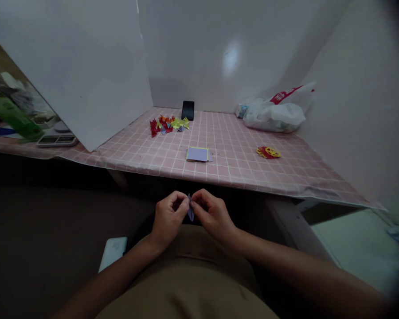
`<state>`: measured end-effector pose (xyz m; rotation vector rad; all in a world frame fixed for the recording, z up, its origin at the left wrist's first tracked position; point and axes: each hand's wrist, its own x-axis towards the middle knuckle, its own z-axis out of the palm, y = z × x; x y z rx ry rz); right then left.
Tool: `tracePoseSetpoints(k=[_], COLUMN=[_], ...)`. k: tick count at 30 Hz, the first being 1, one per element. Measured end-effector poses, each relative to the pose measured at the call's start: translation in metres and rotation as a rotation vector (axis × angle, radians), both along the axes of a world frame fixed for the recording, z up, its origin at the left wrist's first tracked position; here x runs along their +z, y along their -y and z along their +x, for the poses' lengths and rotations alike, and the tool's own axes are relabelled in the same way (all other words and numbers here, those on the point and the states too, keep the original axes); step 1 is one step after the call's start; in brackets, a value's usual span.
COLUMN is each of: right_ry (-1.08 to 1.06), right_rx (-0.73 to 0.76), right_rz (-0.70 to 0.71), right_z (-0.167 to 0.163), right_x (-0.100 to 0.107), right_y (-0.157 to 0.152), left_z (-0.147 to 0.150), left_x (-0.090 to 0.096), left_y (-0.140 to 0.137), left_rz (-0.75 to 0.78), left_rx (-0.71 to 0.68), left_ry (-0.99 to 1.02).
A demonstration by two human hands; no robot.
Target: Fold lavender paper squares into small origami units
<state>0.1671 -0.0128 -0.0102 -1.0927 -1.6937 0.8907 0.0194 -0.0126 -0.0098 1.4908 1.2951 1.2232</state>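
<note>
Between my hands, just below the table's front edge, is a small piece of folded purple paper (190, 213), narrow and pointed at its ends. My left hand (169, 218) pinches it from the left with thumb and forefinger. From the other side my right hand (215, 217) grips it the same way, the fingertips of both hands almost meeting. On the table ahead lies a stack of square paper (197, 154), purple on top with yellow edges showing. Farther back stands a cluster of small folded paper figures (168, 125) in red, orange, yellow and purple.
A black phone (188, 110) rests near the back board. To the right are red and yellow cut-out shapes (268, 153) and a white plastic bag (275, 116). A scale (57, 140) and green bottle (13, 115) sit far left. A white device (113, 252) lies beside my left forearm.
</note>
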Motion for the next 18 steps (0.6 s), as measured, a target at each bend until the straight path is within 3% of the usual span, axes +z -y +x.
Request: tracePoseSetpoints(k=[6,13,18], right_ry=[0.084,0.157,0.171], right_rx=[-0.018,-0.025,-0.026], right_rz=[0.114,0.351,0.400], right_z=[0.0005,0.0016,0.0015], right_x=[-0.0027,-0.0058,-0.0065], right_y=[0.0013,0.0033,0.0044], left_z=[0.0003,0.0010,0.0007], left_x=[-0.0012,-0.0033,-0.0044], left_y=[0.0016,0.0015,0.0026], left_rz=[-0.022,0.008,0.027], left_rx=[-0.008,0.025,0.030], left_ry=[0.031,-0.001,0.008])
